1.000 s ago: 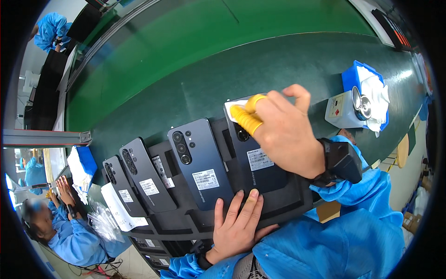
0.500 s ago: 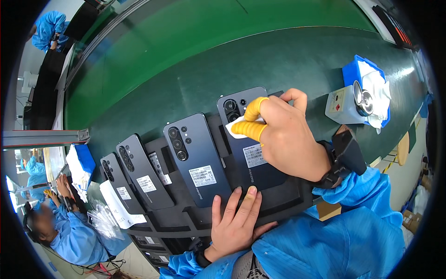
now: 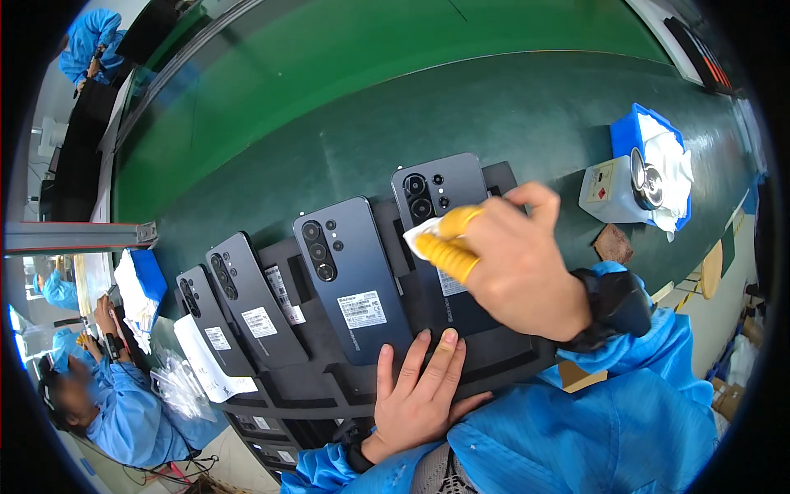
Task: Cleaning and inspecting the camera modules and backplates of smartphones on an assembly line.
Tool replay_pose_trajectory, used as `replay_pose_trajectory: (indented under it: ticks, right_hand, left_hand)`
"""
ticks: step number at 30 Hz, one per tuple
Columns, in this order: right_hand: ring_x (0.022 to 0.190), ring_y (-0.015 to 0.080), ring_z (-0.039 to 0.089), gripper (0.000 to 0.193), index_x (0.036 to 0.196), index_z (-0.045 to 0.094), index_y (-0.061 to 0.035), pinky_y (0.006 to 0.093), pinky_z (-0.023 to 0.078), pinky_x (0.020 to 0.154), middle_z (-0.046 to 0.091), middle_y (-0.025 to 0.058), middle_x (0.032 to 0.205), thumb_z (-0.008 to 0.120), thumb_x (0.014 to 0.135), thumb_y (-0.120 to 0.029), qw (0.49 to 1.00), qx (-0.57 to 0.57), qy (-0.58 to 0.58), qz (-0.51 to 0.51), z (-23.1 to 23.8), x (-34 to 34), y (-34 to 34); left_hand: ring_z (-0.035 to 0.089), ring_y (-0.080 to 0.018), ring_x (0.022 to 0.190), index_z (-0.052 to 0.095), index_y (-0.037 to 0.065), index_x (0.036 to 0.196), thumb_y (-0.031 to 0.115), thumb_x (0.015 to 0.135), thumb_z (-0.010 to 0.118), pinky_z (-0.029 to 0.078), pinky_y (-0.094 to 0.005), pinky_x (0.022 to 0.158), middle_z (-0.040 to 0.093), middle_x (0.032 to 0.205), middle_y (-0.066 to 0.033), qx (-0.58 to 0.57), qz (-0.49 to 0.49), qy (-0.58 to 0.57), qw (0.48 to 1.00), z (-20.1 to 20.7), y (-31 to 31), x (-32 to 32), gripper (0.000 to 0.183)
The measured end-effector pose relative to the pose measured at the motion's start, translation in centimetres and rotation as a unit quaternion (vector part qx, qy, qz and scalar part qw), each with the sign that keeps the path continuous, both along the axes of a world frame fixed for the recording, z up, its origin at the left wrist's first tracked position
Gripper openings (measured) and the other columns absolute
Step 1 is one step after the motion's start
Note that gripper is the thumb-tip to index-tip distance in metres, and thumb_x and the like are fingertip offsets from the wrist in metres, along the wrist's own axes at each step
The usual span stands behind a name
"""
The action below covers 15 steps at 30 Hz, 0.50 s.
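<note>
My right hand [image 3: 510, 255], with yellow finger cots on two fingers, pinches a folded white wipe [image 3: 420, 239]. The wipe presses on the back of the rightmost dark phone [image 3: 457, 177], just below its camera rings; my hand hides part of that phone's label. My left hand [image 3: 421, 375] lies with fingers spread at the near edge of the black foam tray [image 3: 346, 399], fingertips by the lower ends of the two right phones. Beside it rests a dark blue phone [image 3: 354, 276] with a white label. Two more labelled phones, one grey [image 3: 259, 300] and one at far left [image 3: 210, 321], lie face down.
At the right stand a white metal-capped container [image 3: 605, 189] and a blue bin [image 3: 627, 136] of white wipes, with a brown pad [image 3: 613, 244] nearby. Another blue bin [image 3: 150, 276], a paper sheet [image 3: 202, 362] and plastic bags [image 3: 181, 391] are at left, near a co-worker [image 3: 136, 420].
My right hand has slid the wipe slightly downward on the rightmost phone, uncovering more of its cameras. The brown pad now shows fully beside my wrist. My left hand stays put.
</note>
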State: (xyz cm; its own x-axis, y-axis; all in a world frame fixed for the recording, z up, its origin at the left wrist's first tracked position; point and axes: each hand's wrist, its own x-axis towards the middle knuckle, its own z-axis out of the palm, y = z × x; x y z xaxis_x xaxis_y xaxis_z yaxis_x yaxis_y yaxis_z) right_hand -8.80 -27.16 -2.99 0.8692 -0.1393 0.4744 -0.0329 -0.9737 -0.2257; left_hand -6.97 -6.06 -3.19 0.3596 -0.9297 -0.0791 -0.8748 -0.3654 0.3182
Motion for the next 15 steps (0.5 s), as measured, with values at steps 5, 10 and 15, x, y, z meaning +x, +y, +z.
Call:
replay_pose_trajectory:
  ticks: [5, 10, 15]
  right_hand:
    - [0.079, 0.0155, 0.056, 0.021, 0.090, 0.073, -0.0067, 0.0435, 0.030, 0.084, 0.062, -0.0014, 0.090, 0.074, 0.072, -0.017, 0.993, -0.088, -0.028, -0.070, -0.6, 2.3, -2.1]
    - [0.080, 0.0157, 0.056, 0.015, 0.086, 0.073, -0.0059, 0.0434, 0.030, 0.086, 0.061, -0.0003, 0.090, 0.072, 0.073, -0.013, 0.997, -0.056, -0.043, -0.030, -0.3, 2.6, -1.7]
    - [0.082, 0.0172, 0.056, 0.011, 0.083, 0.072, -0.0042, 0.0443, 0.029, 0.086, 0.058, 0.0018, 0.088, 0.069, 0.074, -0.011, 0.996, -0.056, -0.029, -0.065, -0.2, 3.0, -1.7]
  left_hand:
    - [0.049, -0.0260, 0.127, 0.065, 0.010, 0.123, 0.058, 0.067, 0.075, 0.026, -0.0552, 0.111, 0.055, 0.136, -0.0049, -0.005, 0.005, 0.003, 1.000, 0.0, 0.0, -0.2, 0.075]
    - [0.049, -0.0263, 0.127, 0.064, 0.010, 0.123, 0.059, 0.067, 0.075, 0.026, -0.0551, 0.111, 0.055, 0.136, -0.0049, -0.006, 0.003, 0.004, 1.000, -0.2, -0.1, -0.1, 0.075]
    - [0.048, -0.0261, 0.128, 0.064, 0.011, 0.124, 0.059, 0.067, 0.075, 0.024, -0.0547, 0.112, 0.055, 0.136, -0.0051, 0.004, 0.007, 0.007, 1.000, 0.1, -0.1, 0.0, 0.075]
